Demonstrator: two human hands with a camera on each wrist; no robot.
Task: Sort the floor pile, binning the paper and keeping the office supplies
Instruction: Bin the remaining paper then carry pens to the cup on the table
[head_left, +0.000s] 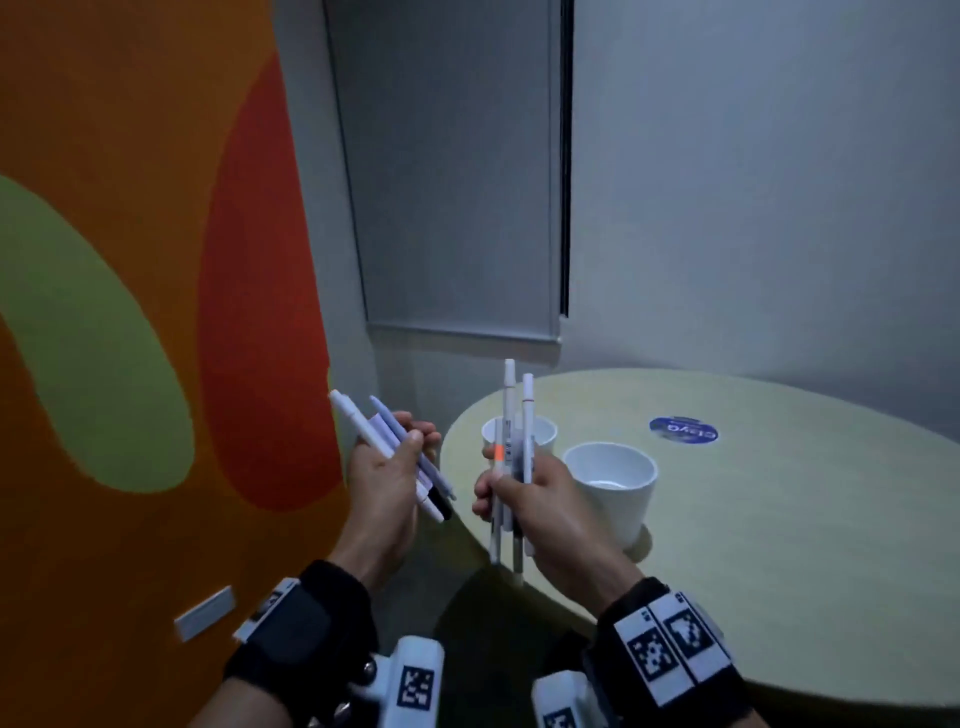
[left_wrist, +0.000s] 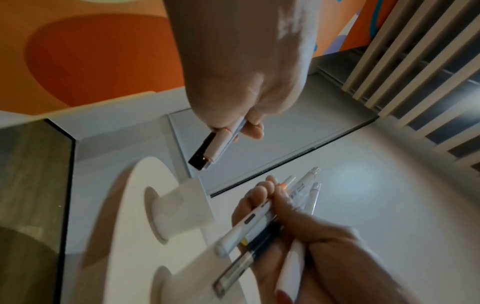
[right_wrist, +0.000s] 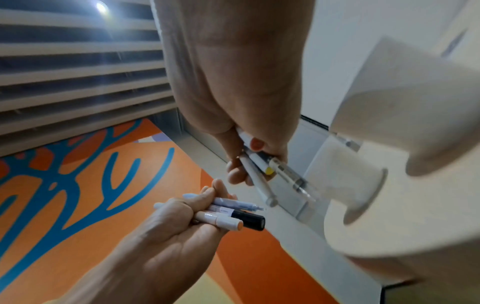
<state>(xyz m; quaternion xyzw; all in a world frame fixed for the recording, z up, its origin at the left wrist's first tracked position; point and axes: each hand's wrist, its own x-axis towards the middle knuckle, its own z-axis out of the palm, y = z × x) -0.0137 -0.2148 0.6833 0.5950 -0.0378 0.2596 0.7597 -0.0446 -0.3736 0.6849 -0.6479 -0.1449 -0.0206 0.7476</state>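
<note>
My left hand (head_left: 384, 473) grips a slanted bundle of markers (head_left: 363, 423), white, pale blue and one with a black cap (right_wrist: 248, 221). My right hand (head_left: 543, 501) holds several slim white pens (head_left: 509, 400) upright, one with an orange band. The pens stand just in front of the smaller white cup (head_left: 543, 434) at the table's left end. A bigger white cup (head_left: 610, 486) stands right of my right hand. In the left wrist view the left hand (left_wrist: 233, 86) holds the marker ends (left_wrist: 207, 152), with the right hand (left_wrist: 306, 230) below. No paper, floor pile or bin shows.
The pale round table (head_left: 779, 525) carries a blue round sticker (head_left: 683, 429). An orange, red and green wall (head_left: 130, 260) with a white wall plate (head_left: 204, 613) is close on the left. A grey blind (head_left: 452, 182) hangs behind the table.
</note>
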